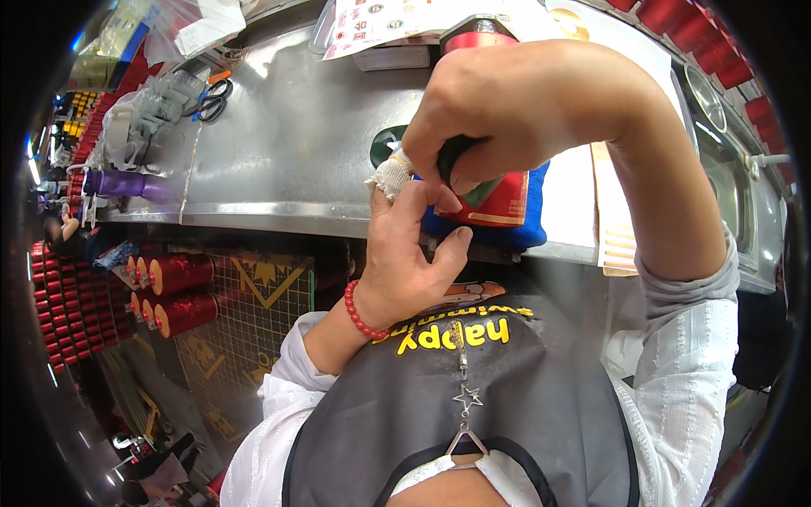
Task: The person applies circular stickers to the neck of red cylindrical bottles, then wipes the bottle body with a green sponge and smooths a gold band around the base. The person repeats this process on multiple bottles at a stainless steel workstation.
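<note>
A glossy red canister-like piece point(503, 203) with gold print rests on a folded blue cloth point(530, 211) at the counter's front edge. My left hand point(405, 262), in a red bead bracelet, is against its left side, a finger on it and the thumb stretched along the near side. A white knit sleeve point(391, 176) covers one fingertip. Above it, my right hand point(498, 110) reaches over with fingers curled round a dark green object point(456, 158), whose kind I cannot make out. A dark green rounded piece point(387, 142) shows left of the fingers.
Black-handled scissors point(213, 101) lie on the steel counter point(279, 127) at the far left, beside clear plastic items point(152, 118) and a purple cylinder point(122, 183). Printed sheets point(372, 29) lie at the back. Red canisters point(182, 291) stand below left. A sink point(735, 186) is at right.
</note>
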`<move>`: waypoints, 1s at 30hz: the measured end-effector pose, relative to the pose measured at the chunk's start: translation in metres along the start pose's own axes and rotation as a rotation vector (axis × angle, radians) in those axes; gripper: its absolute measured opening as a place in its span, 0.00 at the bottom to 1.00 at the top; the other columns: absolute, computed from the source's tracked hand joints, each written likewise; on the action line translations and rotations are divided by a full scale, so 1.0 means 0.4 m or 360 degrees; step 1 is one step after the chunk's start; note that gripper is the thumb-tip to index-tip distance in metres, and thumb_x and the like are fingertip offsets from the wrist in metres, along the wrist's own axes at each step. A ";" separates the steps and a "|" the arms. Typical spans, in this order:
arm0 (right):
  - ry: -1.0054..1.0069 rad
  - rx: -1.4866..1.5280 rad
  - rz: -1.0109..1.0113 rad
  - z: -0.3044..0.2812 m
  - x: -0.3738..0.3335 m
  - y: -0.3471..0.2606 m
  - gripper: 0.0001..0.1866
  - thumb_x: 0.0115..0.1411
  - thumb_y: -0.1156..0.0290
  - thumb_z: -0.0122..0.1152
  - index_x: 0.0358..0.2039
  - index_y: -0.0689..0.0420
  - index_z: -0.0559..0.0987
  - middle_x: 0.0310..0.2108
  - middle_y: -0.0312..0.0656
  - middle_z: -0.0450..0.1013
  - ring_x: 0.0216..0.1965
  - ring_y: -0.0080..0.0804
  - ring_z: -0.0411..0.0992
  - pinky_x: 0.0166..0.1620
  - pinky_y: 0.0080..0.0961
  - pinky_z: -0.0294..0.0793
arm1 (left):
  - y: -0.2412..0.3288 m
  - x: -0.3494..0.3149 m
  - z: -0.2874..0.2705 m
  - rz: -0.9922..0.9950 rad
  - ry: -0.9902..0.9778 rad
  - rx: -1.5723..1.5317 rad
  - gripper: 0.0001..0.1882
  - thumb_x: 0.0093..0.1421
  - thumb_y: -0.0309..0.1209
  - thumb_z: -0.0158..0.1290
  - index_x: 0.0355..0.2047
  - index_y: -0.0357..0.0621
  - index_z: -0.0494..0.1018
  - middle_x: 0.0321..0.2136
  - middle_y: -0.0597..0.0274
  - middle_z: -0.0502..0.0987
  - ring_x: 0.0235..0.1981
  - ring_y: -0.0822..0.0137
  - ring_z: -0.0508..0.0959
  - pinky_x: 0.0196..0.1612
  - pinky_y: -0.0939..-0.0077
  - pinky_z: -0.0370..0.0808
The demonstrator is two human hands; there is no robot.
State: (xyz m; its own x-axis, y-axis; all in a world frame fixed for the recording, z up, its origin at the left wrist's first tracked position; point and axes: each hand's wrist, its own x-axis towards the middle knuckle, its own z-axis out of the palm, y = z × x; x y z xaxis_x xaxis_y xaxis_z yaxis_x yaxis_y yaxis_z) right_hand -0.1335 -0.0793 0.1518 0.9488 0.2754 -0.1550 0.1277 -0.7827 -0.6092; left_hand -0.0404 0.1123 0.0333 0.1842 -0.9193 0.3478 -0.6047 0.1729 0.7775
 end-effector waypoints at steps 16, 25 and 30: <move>0.1600 0.0264 0.0289 0.277 -0.223 0.017 0.11 0.56 0.74 0.70 0.39 0.62 0.81 0.33 0.41 0.78 0.34 0.31 0.77 0.40 0.25 0.75 | 0.032 0.013 0.003 0.0138 -0.0068 0.0123 0.11 0.52 0.22 0.56 0.38 0.40 0.74 0.61 0.38 0.64 0.62 0.52 0.64 0.64 0.61 0.60; 0.1987 0.0712 0.0501 0.395 -0.245 0.022 0.11 0.59 0.72 0.68 0.41 0.62 0.81 0.33 0.39 0.78 0.36 0.23 0.76 0.41 0.21 0.74 | 0.040 0.010 0.015 0.0138 0.0063 0.0487 0.07 0.54 0.26 0.58 0.33 0.39 0.73 0.60 0.34 0.64 0.64 0.45 0.62 0.65 0.55 0.56; 0.2044 0.0818 0.0551 0.420 -0.246 0.020 0.13 0.60 0.70 0.69 0.43 0.61 0.81 0.34 0.38 0.78 0.36 0.23 0.75 0.42 0.20 0.74 | 0.038 0.019 0.014 0.0150 0.0034 0.0423 0.07 0.57 0.27 0.58 0.30 0.37 0.72 0.56 0.30 0.66 0.62 0.40 0.63 0.63 0.51 0.58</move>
State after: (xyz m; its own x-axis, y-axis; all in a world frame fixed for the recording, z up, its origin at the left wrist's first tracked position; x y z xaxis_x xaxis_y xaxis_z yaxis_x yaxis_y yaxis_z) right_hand -0.2744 -0.0186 0.0315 0.5444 -0.7908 0.2798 -0.0143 -0.3422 -0.9395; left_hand -0.0526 0.1061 0.0448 0.1320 -0.8954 0.4253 -0.8015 0.1560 0.5773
